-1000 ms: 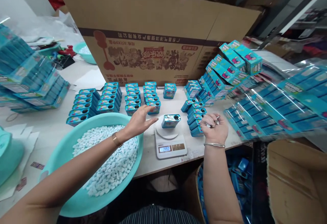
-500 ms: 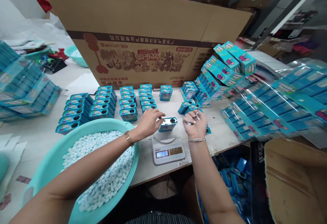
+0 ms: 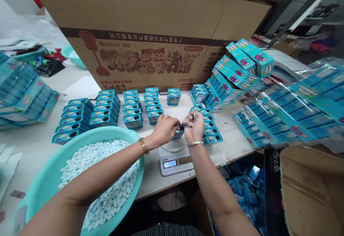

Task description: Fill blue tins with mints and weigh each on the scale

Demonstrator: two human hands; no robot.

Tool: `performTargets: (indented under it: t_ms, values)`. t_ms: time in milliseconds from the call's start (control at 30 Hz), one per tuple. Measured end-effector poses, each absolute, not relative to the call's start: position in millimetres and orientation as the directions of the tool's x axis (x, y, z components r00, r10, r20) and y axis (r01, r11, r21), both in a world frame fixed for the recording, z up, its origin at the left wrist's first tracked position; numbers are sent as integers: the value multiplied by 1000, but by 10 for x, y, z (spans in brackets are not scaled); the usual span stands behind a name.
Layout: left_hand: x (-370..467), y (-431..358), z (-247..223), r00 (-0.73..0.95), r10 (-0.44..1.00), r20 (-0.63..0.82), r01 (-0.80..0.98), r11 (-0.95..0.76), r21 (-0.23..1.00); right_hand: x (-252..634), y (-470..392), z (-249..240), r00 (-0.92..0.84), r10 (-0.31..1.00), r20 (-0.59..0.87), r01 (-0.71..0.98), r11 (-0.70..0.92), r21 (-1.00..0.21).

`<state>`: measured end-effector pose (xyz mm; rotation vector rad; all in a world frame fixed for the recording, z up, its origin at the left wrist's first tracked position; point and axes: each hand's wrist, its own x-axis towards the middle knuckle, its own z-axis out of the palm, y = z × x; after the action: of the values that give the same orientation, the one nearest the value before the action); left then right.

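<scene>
A blue tin [image 3: 179, 132] with a round opening in its top sits on the white digital scale [image 3: 176, 165]. My left hand [image 3: 166, 130] covers the left part of this tin, fingertips pinched at the opening; what they hold, if anything, is hidden. Close by on the right, my right hand [image 3: 194, 126] is curled, palm up, around several small white candies [image 3: 195, 116]. Beneath my left forearm, a large turquoise basin [image 3: 141, 157] holds a heap of these candies. Several more tins [image 3: 211, 130] stand in a row just beyond my right hand.
Rows of open tins [image 3: 133, 120] stand behind the basin. A large cardboard sheet [image 3: 150, 10] rises at the back. Stacked teal cartons [image 3: 239, 72] and plastic-wrapped packs [image 3: 285, 110] fill the right. Below the table edge are a box of blue tins [image 3: 245, 196] and an open cardboard box [image 3: 309, 189].
My left hand has shifted right to the tin's opening, and my right hand has moved left, closer to the tin. The scale's reading has risen. The view has shifted slightly.
</scene>
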<state>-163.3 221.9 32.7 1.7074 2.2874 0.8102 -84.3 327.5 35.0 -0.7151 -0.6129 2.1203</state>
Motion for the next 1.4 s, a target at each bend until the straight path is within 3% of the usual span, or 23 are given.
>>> performTargets:
  t_ms: [133, 267, 567, 867, 1000, 1233, 1400]
  values:
    - [-1708, 2125, 364, -376, 891, 252, 768, 147, 624, -619, 3507, 333, -646, 711, -277, -556, -687, -468]
    - [-1791, 1981, 393, -391, 882, 262, 773, 160, 614, -264, 3710, 279, -656, 723, -217, -635, -684, -359]
    - [-1702, 1935, 418, -339, 903, 263, 846, 170, 505, 191, 3699, 252, -582, 769, -264, -702, -639, -313]
    - [-1714, 1916, 415, -323, 907, 271, 865, 167, 472, 192, 3686, 246, -583, 782, -222, -706, -622, -337]
    - [-1695, 1949, 371, -322, 912, 254, 873, 183, 451, -95, 3596, 298, -632, 749, -199, -629, -645, -434]
    - [-1625, 2071, 393, -335, 933, 133, 870, 252, 424, -689, 3312, 467, -551, 755, -357, -529, -646, -550]
    - [-1600, 2175, 378, -340, 931, 132, 865, 255, 431, -825, 3250, 412, -493, 816, -302, -502, -550, -667]
